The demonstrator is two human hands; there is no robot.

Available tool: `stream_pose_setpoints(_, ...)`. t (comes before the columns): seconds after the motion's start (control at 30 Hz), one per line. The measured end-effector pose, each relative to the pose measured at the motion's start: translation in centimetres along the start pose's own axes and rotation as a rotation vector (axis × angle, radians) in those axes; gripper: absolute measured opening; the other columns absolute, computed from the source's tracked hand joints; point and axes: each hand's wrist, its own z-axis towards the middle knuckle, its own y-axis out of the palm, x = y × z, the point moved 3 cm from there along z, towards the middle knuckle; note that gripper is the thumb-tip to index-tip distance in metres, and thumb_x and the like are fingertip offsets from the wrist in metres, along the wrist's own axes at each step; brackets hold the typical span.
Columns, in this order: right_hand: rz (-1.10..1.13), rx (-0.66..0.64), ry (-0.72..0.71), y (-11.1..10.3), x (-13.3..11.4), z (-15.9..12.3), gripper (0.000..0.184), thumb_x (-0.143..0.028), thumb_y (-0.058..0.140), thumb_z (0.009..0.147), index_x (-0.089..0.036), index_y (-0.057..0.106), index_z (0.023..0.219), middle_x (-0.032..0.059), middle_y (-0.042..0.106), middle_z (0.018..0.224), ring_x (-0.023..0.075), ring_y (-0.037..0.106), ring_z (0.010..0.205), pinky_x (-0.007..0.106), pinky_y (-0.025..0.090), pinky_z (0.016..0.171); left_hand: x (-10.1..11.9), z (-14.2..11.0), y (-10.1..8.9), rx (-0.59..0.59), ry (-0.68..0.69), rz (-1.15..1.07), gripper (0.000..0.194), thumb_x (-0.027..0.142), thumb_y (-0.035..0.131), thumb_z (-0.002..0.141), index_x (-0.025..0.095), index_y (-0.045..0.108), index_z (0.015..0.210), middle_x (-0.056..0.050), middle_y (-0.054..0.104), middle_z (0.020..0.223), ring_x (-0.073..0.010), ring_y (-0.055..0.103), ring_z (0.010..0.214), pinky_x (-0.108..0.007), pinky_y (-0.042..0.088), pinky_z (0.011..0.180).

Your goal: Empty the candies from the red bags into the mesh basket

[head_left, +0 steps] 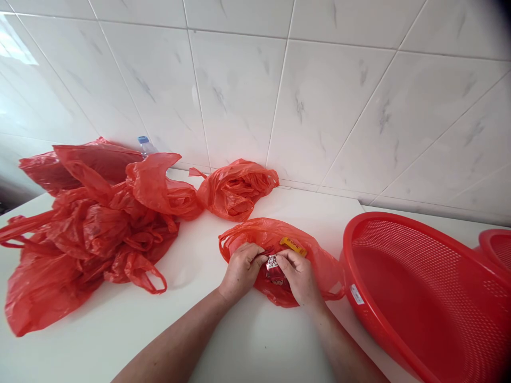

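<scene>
A small dark red packet (274, 272) with a white printed patch at its top is between my hands, over a spread red plastic bag (325, 266). My left hand (239, 270) pinches the packet's upper left edge between thumb and fingers. On the other side, my right hand (299, 274) is closed on its upper right edge. Just behind the right fingers lies a yellow wrapped packet (293, 246) on the bag. The lower part of the dark red packet blends into the bag's shadowed folds.
Several crumpled red plastic bags (91, 234) are heaped at the left, with another red bag (235, 189) against the tiled wall (235, 90). A blue-capped clear bottle (146, 144) stands behind the heap. A large red perforated basket (399, 287) takes up the right side, and a second red basket (497, 242) is partly visible beyond it.
</scene>
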Motion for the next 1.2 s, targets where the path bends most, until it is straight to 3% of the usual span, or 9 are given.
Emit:
stream_pose_setpoints(0.27, -0.014, 0.030, 0.010, -0.38, 0.65, 0.05, 0.029, -0.047, 0.049, 0.087, -0.021, 0.062, 0.090, 0.0027, 0.061, 0.082, 0.0173, 0.057, 0.075, 0.026, 0.048, 0.061, 0.13, 0.03, 0.16, -0.016, -0.013, -0.050, 0.014, 0.022, 0.054, 0.087, 0.019, 0.063, 0.077, -0.001, 0.062, 0.069, -0.0150, 0.055, 0.068, -0.027, 0.044, 0.066)
stream_pose_setpoints(0.4, -0.013, 0.033, 0.022, -0.37, 0.98, 0.15, 0.027, -0.046, 0.050, 0.087, -0.021, 0.061, 0.084, 0.0008, 0.058, 0.074, 0.0161, 0.055, 0.069, 0.026, 0.047, 0.061, 0.20, -0.06, 0.02, -0.042, -0.039, -0.084, 0.015, 0.027, 0.055, 0.087, 0.019, 0.066, 0.093, -0.003, 0.069, 0.085, -0.0170, 0.061, 0.080, -0.029, 0.048, 0.075)
stream_pose_setpoints(0.5, -0.015, 0.035, 0.003, -0.30, 0.82, 0.18, 0.024, -0.043, 0.052, 0.086, -0.021, 0.060, 0.081, 0.0005, 0.058, 0.073, 0.0156, 0.054, 0.067, 0.026, 0.046, 0.060, 0.25, -0.20, -0.02, -0.064, -0.067, -0.105, 0.026, 0.032, 0.064, 0.081, 0.019, 0.064, 0.103, -0.005, 0.070, 0.095, -0.0190, 0.063, 0.087, -0.030, 0.049, 0.078)
stream_pose_setpoints(0.93, 0.030, -0.012, -0.016, -0.08, 0.58, 0.05, 0.022, -0.041, 0.051, 0.087, -0.021, 0.057, 0.080, 0.0000, 0.058, 0.072, 0.0148, 0.053, 0.065, 0.024, 0.044, 0.055, -0.19, -0.20, 0.60, -0.067, -0.171, -0.203, 0.014, 0.021, 0.065, 0.077, 0.020, 0.067, 0.091, 0.001, 0.069, 0.078, -0.0145, 0.062, 0.071, -0.025, 0.050, 0.066)
stream_pose_setpoints(1.07, 0.075, 0.005, -0.031, -0.11, 0.42, 0.06, 0.018, -0.039, 0.054, 0.086, -0.022, 0.059, 0.087, 0.0006, 0.061, 0.076, 0.0162, 0.057, 0.070, 0.026, 0.047, 0.061, 0.05, -0.33, 0.76, -0.113, -0.184, -0.238, 0.012, 0.019, 0.064, 0.077, 0.021, 0.068, 0.088, 0.001, 0.069, 0.077, -0.0142, 0.063, 0.071, -0.024, 0.050, 0.066)
stream_pose_setpoints(1.2, 0.090, 0.008, -0.050, -0.11, 0.48, 0.22, 0.017, -0.037, 0.055, 0.085, -0.021, 0.060, 0.084, 0.0020, 0.063, 0.080, 0.0173, 0.059, 0.074, 0.029, 0.049, 0.068, -0.04, -0.47, 0.91, -0.133, -0.195, -0.257, 0.025, 0.023, 0.068, 0.075, 0.020, 0.063, 0.100, 0.001, 0.068, 0.077, -0.0142, 0.062, 0.070, -0.025, 0.050, 0.065)
